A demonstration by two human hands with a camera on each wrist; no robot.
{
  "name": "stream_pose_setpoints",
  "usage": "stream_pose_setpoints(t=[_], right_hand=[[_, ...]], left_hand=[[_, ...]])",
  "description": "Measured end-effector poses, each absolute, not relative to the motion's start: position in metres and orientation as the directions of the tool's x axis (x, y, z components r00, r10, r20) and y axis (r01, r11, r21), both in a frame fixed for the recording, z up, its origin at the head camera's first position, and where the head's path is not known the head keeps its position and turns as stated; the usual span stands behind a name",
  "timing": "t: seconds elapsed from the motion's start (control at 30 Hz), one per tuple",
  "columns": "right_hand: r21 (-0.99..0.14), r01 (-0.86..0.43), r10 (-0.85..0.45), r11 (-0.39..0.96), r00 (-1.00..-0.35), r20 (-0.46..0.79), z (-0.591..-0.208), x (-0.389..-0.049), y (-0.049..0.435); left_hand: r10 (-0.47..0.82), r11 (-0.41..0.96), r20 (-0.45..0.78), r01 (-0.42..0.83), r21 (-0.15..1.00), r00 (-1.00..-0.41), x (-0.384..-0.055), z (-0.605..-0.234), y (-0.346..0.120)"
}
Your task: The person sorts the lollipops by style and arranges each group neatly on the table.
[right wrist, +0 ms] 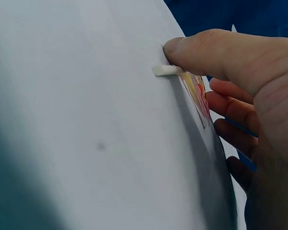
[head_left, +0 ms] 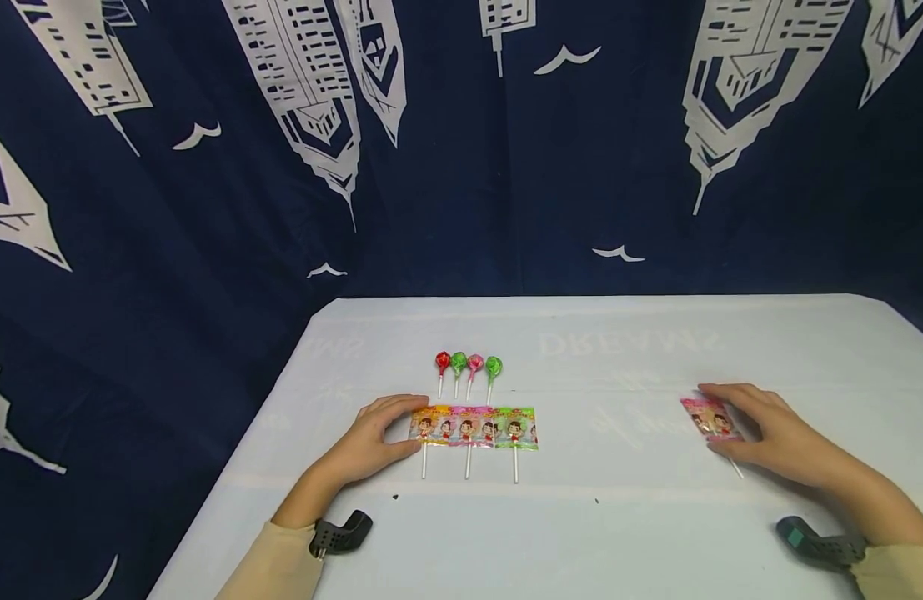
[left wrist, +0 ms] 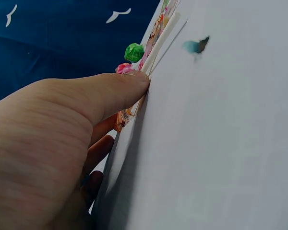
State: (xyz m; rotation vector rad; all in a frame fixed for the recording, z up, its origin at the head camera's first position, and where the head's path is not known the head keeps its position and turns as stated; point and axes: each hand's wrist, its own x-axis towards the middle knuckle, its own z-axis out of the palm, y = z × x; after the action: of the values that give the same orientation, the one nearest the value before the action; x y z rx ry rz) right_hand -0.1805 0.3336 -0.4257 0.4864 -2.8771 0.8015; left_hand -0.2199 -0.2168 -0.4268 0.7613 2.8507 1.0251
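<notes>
Three flat-wrapped lollipops lie side by side on the table, sticks toward the person: orange (head_left: 425, 427), pink (head_left: 472, 427) and green (head_left: 515, 428). At the left end of this row, my left hand (head_left: 373, 440) has the orange lollipop between index finger at its upper edge and thumb at its lower edge; its other fingers trail behind in the left wrist view. Far to the right, my right hand (head_left: 776, 433) pinches another pink-wrapped lollipop (head_left: 709, 418) between thumb and index finger, low over the table. The white stick (right wrist: 168, 70) pokes out under the right thumb.
Several round lollipops stand in a line behind the flat row: red (head_left: 443, 360), green (head_left: 458, 361), pink (head_left: 475, 362) and another green (head_left: 494, 366). They lie on the white tabletop (head_left: 581, 542), which has small dark specks. A dark blue printed curtain (head_left: 446, 208) hangs behind.
</notes>
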Motion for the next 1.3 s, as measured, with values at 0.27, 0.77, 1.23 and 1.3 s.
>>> stream_pose_setpoints(t=[0.27,0.77,1.23,1.3], right_hand=[[-0.499,-0.346,-0.272,0.795,-0.937,0.217,-0.429,-0.18,0.334],[-0.519,-0.326,-0.252,0.79,-0.945,0.21,-0.424,-0.18,0.329],[-0.469,-0.374,-0.298,0.8,-0.926,0.231,-0.421,-0.183,0.314],[-0.462,-0.379,-0.302,0.802,-0.924,0.234,-0.419,-0.183,0.312]], left_hand=[[0.459,0.663,0.152,0.451,0.597,-0.876,-0.219,-0.428,-0.217],[0.463,0.66,0.15,0.453,0.599,-0.874,-0.221,-0.428,-0.218],[0.463,0.662,0.164,0.463,0.59,-0.871,-0.221,-0.429,-0.219],[0.466,0.659,0.167,0.466,0.59,-0.869,-0.221,-0.429,-0.218]])
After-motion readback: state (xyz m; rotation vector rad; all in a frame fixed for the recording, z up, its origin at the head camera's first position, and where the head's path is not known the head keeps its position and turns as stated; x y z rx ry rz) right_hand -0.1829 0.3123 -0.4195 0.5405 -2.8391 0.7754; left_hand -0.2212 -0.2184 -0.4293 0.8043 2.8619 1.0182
